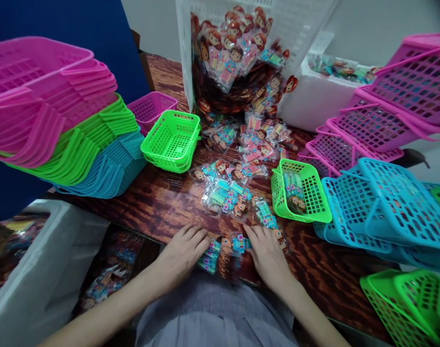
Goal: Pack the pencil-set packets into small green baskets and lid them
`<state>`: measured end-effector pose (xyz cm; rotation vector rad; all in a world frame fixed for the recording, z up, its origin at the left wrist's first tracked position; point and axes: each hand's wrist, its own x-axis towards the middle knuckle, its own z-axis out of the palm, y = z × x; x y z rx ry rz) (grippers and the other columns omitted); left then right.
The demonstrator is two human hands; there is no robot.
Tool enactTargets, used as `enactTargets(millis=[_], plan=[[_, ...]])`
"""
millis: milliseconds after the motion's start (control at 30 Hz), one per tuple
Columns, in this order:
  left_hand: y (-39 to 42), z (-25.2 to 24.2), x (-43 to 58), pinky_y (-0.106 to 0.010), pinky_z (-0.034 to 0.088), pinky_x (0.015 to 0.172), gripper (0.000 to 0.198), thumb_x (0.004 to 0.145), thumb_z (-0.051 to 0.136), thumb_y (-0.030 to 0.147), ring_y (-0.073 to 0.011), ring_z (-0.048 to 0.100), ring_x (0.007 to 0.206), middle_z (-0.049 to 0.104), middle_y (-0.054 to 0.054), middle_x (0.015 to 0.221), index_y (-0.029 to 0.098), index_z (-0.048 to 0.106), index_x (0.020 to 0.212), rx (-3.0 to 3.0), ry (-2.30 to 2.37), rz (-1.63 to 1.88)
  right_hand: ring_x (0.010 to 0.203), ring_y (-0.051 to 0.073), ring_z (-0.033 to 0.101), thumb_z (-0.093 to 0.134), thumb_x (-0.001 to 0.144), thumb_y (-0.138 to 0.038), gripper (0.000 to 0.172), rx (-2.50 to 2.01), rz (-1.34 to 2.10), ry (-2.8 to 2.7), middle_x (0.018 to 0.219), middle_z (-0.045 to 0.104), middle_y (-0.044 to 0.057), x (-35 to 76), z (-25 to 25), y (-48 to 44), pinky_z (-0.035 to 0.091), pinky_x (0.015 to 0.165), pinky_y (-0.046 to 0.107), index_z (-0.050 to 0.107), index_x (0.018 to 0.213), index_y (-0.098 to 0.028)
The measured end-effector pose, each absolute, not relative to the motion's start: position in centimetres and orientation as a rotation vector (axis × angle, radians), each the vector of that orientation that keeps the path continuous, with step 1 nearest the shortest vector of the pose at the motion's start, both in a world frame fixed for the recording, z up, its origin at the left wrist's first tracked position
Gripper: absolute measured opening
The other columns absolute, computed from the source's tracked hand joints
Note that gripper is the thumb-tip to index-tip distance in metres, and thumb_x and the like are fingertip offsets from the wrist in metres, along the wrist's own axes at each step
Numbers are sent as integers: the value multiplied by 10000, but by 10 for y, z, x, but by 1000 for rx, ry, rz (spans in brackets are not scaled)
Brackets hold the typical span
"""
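A small bundle of packets (223,250) is being squared up at the table edge, pressed between the left hand (180,255) and right hand (266,255), fingers flat. One green basket (301,193) looks loaded; plenty of loose packets (230,188) left, guessing.

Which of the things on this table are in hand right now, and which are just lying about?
In hand:
left hand and right hand on a packet bundle at the table edge

Lying about:
loose packets
empty green basket
green basket with packets
nested basket stack
blue baskets
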<state>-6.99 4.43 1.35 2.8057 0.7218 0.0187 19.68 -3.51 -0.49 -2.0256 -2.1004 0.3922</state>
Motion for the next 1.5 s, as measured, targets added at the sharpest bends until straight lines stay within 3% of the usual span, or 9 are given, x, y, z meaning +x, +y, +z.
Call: enactTargets(millis=[233,500,733,833,1033,1167,1267,1400,1500], plan=[[40,12,-88,-466,456,990,490,788,500,39,-285,588,1103,641,-136,1221,151,558,1261,2524,815,104,929,245,568,598,846,-238,79,-1875,769,-1548,936,631,63,200,2,-13,462,865,384,664,834,-197],[31,15,-83,-413,549,926,599,827,711,432,-296,689,1046,711,-113,1172,167,537,1335,1212,989,583,870,220,654,825,650,-361,344,-1210,1306,-530,949,750,10,128,3,14,515,863,364,726,949,-220],[29,-4,-77,-456,522,1000,676,788,767,398,-318,620,1202,606,-135,1373,214,521,1390,1451,942,562,876,259,675,745,748,-510,301,-1112,1482,-800,796,735,15,105,-3,5,531,857,403,741,829,-221],[35,-5,-86,-421,535,980,553,829,716,383,-302,619,1199,627,-101,1340,234,547,1334,1732,992,591,907,245,658,591,894,-446,276,-1382,1257,-1094,900,735,41,143,-4,-8,509,882,401,734,950,-217],[49,-11,-87,-406,503,979,435,846,561,160,-289,606,1158,609,-130,1296,187,521,1278,2570,934,523,1198,320,476,424,974,-266,345,-2163,68,-1361,1262,617,179,209,-24,-28,384,1005,532,607,1243,-149],[44,-10,-71,-420,494,932,624,737,471,3,-280,610,1066,619,-124,1247,176,505,1335,2862,815,292,1167,291,500,455,942,-171,330,-2194,113,-1525,1258,590,149,212,-33,-47,425,959,481,563,1254,-185],[42,-5,-63,-407,479,916,806,741,439,-23,-259,606,1026,625,-106,1226,194,330,1509,2900,805,153,1141,256,528,528,865,-105,288,-2151,282,-1576,1199,575,95,214,-26,-58,445,944,421,595,1115,-230],[46,-1,-63,-407,452,944,677,769,444,-4,-266,603,1033,641,-130,1208,120,446,1434,2920,763,129,1181,279,507,614,851,-202,80,-2161,408,-1684,1234,562,78,222,-15,-56,430,948,447,586,918,-236],[46,-1,-64,-404,439,965,592,771,464,7,-266,591,1074,623,-126,1260,151,543,1340,2913,741,123,1035,269,543,607,854,-186,124,-2190,305,-1722,1070,608,78,221,-16,-48,441,872,422,570,967,-221]])
